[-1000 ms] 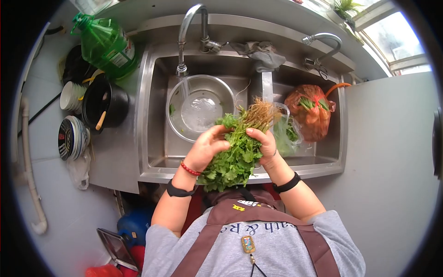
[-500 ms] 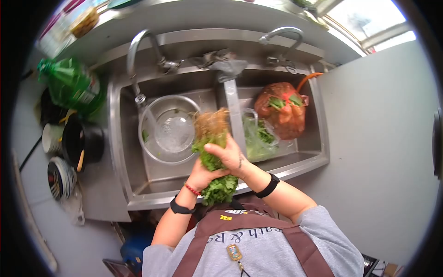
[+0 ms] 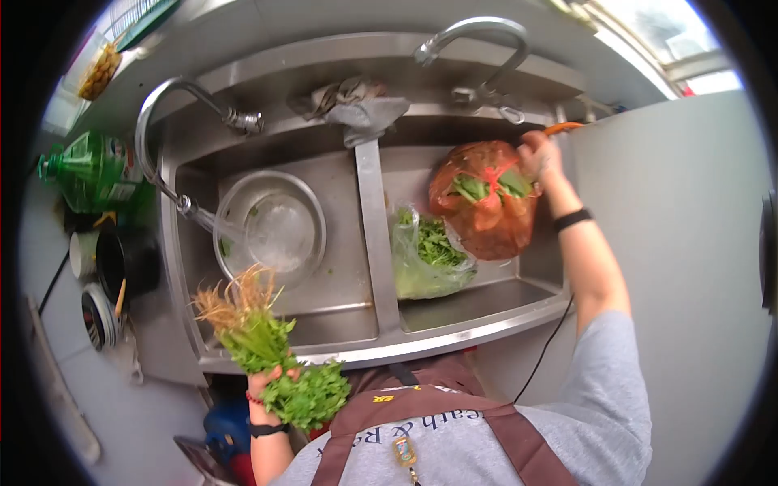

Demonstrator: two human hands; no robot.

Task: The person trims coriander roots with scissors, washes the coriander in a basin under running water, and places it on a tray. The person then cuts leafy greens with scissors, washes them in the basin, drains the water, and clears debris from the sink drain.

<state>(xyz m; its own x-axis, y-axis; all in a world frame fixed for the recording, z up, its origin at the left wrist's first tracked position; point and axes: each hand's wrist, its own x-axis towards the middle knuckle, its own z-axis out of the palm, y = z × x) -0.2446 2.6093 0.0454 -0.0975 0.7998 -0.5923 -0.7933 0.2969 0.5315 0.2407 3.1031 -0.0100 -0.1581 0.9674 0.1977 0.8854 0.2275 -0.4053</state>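
Observation:
My left hand is closed around the stems of a bunch of leafy greens, which looks like coriander. Its long brown roots point up and left over the front of the left basin, while its leaves hang near my apron. At the back right of the sink, my right hand has its fingers curled beside a red plastic bag and the end of an orange tube. What those fingers hold, if anything, is hidden. Left of the red bag lies a clear plastic bag with more greens inside.
Water runs from the left faucet into a round metal bowl in the left basin. Another faucet stands behind the right basin. Grey cloths lie on the divider. A green bottle and dark pot stand left.
Both hands were together on the greens over the sink's middle. The left has carried them left and toward me. My right hand let go and reached to the red bag's far right side.

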